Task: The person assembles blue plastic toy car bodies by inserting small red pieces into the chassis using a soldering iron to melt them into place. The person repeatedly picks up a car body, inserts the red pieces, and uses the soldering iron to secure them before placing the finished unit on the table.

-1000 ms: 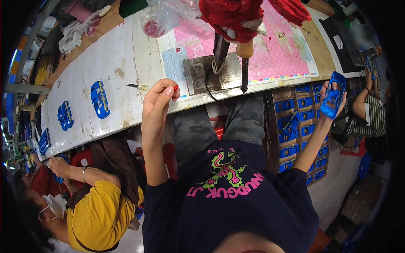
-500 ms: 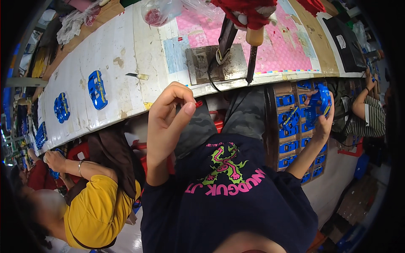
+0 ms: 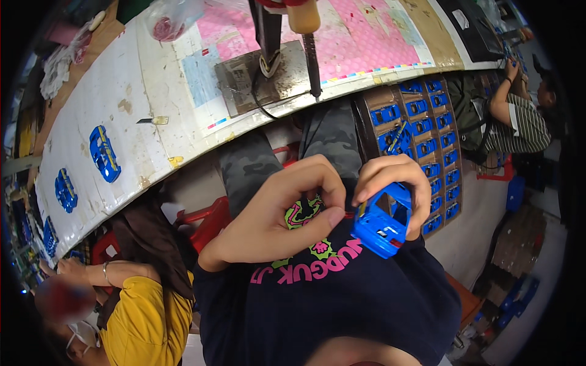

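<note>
Close in front of my chest, my right hand is wrapped round a blue toy car body. Its window openings show, and a red patch marks the lower end. My left hand has thumb and forefinger pinched together just left of the car body. A small red piece shows at those fingertips, too small to make out in detail. The fingertips are close to the car body; whether they touch is hard to tell.
Beyond my knees runs a worn white table with a metal plate, an upright rod tool with a wooden handle, a small blade and two blue car bodies. A tray of blue car bodies stands right. Co-workers sit on both sides.
My right hand has brought the car body from above the tray to my chest. My left hand has moved down and right to meet it. The whole view has shifted.
</note>
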The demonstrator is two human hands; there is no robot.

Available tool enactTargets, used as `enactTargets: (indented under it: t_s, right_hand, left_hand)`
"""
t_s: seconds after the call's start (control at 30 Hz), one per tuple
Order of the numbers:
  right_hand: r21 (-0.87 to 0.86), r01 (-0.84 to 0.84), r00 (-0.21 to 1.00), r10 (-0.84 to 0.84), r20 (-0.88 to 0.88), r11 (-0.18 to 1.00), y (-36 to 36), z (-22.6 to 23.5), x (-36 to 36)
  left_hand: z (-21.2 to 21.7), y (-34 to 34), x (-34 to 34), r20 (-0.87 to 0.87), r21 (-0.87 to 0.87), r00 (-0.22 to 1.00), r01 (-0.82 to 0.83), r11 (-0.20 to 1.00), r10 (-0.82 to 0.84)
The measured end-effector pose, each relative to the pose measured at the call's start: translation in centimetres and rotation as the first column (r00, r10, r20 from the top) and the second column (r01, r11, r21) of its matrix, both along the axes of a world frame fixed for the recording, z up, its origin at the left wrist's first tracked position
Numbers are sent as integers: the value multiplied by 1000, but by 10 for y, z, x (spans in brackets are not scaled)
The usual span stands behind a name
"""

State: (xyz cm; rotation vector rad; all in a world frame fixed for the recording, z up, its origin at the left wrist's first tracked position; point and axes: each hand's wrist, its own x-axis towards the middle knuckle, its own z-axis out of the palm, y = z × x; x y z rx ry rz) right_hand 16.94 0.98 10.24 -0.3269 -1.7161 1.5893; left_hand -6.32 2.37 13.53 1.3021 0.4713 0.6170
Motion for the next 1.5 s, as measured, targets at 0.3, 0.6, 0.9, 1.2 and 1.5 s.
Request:
enactTargets:
  t_s: [0.3, 0.6, 0.9, 1.2, 1.5]
  right_hand:
    - [20, -50, 999, 51, -14, 999, 2, -3, -2]
    - [10, -56, 998, 57, -37, 998, 2, -5, -2]
    - [27, -52, 999, 52, -12, 998, 1, -6, -1]
    - [-34, -104, 992, 101, -81, 994, -1, -10, -2]
    - [-307, -340, 910, 229, -345, 889, -13, -29, -7]
  left_hand:
    - [0, 1, 7, -31, 113, 996, 87, 990, -84]
    - [1, 5, 8, -25, 160, 997, 79, 984, -76]
    - [0, 3, 10, -61, 143, 997, 51, 988, -42]
    - [0, 1, 10, -1, 149, 998, 61, 987, -62]
    - [-11, -3, 17, 210, 697, 977, -172, 696, 31]
